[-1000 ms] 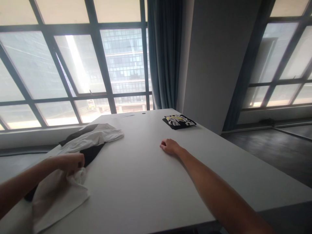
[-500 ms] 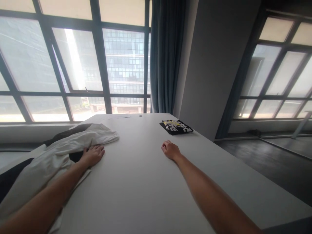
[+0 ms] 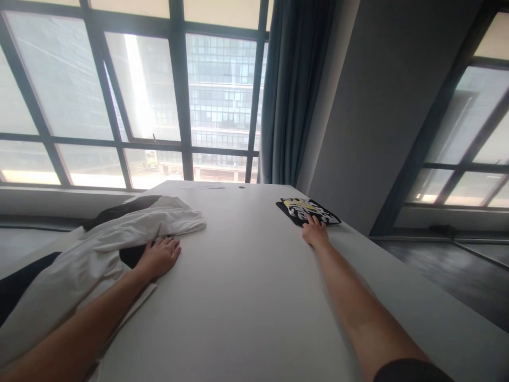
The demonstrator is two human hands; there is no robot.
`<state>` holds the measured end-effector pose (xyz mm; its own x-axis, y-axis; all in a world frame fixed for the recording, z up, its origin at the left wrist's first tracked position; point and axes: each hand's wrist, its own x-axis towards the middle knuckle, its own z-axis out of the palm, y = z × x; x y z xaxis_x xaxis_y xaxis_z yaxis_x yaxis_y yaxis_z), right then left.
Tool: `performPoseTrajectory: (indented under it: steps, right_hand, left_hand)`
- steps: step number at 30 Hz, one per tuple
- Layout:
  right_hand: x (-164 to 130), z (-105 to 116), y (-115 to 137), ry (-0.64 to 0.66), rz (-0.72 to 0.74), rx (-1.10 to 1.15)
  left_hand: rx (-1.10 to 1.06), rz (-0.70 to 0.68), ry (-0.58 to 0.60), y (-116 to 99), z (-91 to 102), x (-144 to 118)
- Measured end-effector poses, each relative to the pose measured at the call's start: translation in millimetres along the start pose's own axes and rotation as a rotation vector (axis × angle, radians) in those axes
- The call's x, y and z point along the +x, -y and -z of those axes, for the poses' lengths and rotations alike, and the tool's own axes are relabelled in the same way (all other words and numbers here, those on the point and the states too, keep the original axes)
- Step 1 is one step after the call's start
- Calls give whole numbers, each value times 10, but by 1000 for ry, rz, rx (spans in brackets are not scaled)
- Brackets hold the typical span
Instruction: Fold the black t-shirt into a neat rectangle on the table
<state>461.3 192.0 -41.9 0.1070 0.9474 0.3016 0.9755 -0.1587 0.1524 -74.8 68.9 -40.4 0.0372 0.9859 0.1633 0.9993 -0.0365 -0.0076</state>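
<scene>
Step in hand, as I judge it: reaching for the folded black printed garment [image 3: 308, 210], which lies at 1 o'clock near the far right edge of the white surface [image 3: 246, 286].

Right hand [image 3: 315, 232]: arm stretched long, fingers extended, tips touching the garment's near edge; nothing gripped.

Left hand [image 3: 161, 255]: palm down, fingers spread flat, against the white cloth [image 3: 119, 236] heaped at 10 o'clock; holding nothing.

Next move likely calls for closing fingers over the garment's edge.
</scene>
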Motion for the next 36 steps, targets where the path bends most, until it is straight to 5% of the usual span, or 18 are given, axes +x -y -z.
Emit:
performPoseTrajectory:
  steps: [4,11,20,26,30,33,36]
  right_hand:
    - [121,-129,-87,-88,139,85]
    - [124,-170,-97,-251,54,246]
    - [209,-257,-58,-113,37,257]
    - [206,-255,-52,-246,40,307]
    - [207,69,63,-549,35,535]
    - [87,607,329,-725,138,766]
    - [-146,1248,666,-745,379,1033]
  left_hand:
    - [-47,63,17,-23,-4,13]
    - [-113,76,-71,-84,56,-12]
    - [-69,-127,-128,-54,34,-35]
    - [-86,-154,-122,-55,41,-62]
    - [-93,-171,-158,-51,19,-74]
    - [-115,-173,-190,-76,23,-87]
    - [-184,-215,-284,-151,68,-111]
